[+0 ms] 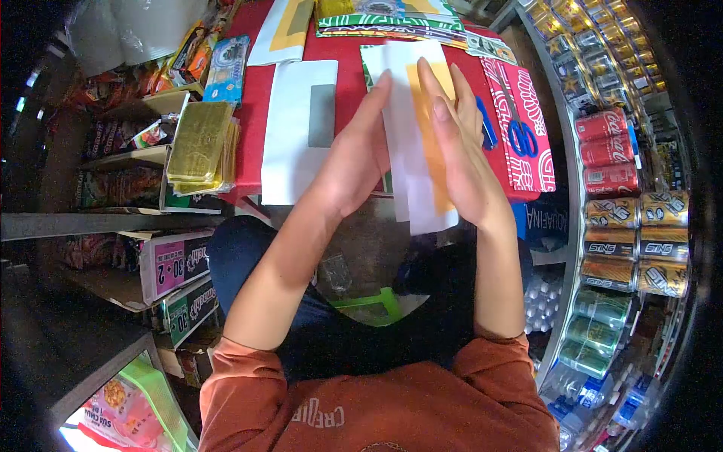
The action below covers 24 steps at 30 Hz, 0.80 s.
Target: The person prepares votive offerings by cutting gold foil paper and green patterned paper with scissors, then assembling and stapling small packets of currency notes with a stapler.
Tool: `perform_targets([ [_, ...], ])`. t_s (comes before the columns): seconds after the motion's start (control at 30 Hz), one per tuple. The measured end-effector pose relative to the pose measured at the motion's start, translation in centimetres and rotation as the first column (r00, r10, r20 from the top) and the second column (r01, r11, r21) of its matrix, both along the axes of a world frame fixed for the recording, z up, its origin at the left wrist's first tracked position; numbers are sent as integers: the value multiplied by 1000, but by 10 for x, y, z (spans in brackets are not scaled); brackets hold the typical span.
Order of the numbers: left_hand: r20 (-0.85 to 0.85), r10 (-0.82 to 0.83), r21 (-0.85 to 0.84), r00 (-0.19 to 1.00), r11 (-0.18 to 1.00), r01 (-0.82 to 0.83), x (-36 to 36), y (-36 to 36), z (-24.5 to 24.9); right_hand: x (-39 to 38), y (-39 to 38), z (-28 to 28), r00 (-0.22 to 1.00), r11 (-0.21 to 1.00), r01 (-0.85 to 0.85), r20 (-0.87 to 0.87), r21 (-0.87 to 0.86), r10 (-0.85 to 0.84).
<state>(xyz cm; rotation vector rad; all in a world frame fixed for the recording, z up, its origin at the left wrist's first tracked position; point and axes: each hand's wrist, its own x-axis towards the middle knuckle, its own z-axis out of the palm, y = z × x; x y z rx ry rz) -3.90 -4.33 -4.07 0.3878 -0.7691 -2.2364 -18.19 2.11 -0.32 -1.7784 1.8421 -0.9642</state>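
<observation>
Sheets of white and yellow-orange joss paper [401, 143] stand upright between my two palms, over the near edge of the red table. My left hand [363, 154] presses flat against their left side with fingers stretched forward. On the right side, my right hand [463, 154] presses with long, straight fingers. Left of my left hand lies a white sheet [286, 135] with a grey rectangle [322, 115]. Blue-handled scissors [521, 135] rest on a pink patterned packet [531, 169] to the right. A blue object [486, 124] is partly hidden behind my right hand.
A stack of gold paper [199, 147] sits at the left of the red table [247, 154]. Green patterned packets [392, 26] lie at the back. Shelves of drink cans [610, 218] rise on the right; boxes [177, 264] fill the left shelves.
</observation>
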Motion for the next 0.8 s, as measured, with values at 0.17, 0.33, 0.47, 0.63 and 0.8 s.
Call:
perform_targets([
  [0.17, 214, 142, -52, 966, 990, -134, -2, 1, -7, -8, -5, 1, 992, 995, -51, 106, -91, 60],
  [0.33, 187, 55, -151, 981, 988, -27, 2, 3, 0, -2, -7, 7, 803, 972, 149, 596, -183, -11],
  [0.47, 247, 54, -228, 967, 974, 3, 4, 6, 0, -16, -6, 13, 689, 978, 203, 717, -46, -109],
  [0.63, 311, 20, -294, 950, 953, 76, 5, 6, 5, -23, -5, 9, 632, 983, 179, 771, -50, -76],
  [0.8, 184, 264, -362, 947, 914, -185, -4, 8, 8, -23, -3, 10, 656, 985, 161, 753, -65, -57],
])
